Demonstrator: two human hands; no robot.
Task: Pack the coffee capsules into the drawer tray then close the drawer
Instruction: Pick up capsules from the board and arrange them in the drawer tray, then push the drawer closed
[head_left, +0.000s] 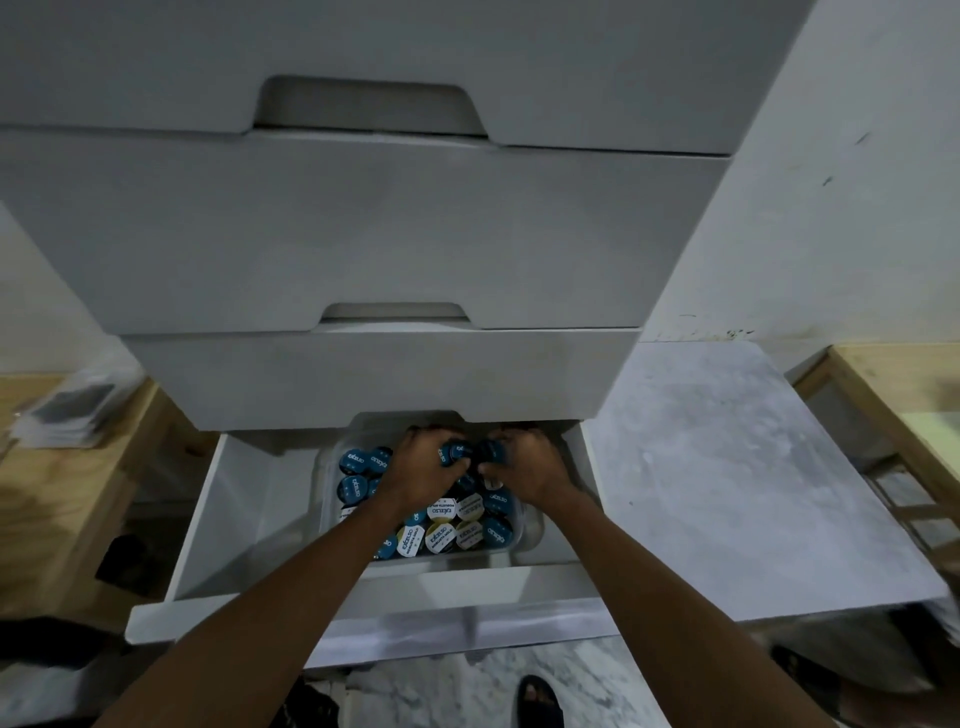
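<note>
The bottom drawer (244, 525) of a white cabinet stands pulled out. Inside it sits a clear plastic tray (326, 499) filled with several coffee capsules (354, 461), most with blue lids and a few with white or yellow lids (441, 511). Both of my hands are down in the tray's far half. My left hand (421, 470) grips a blue capsule (451, 451). Beside it, my right hand (524, 467) curls round a dark blue capsule (491, 451). The two held capsules are close together above the others.
Three shut white drawers (363, 244) rise above the open one and overhang its back. A grey marble surface (727, 467) lies to the right. Wooden furniture stands on both sides (67, 499), (893, 384). A sandalled foot (539, 701) is on the floor below the drawer front.
</note>
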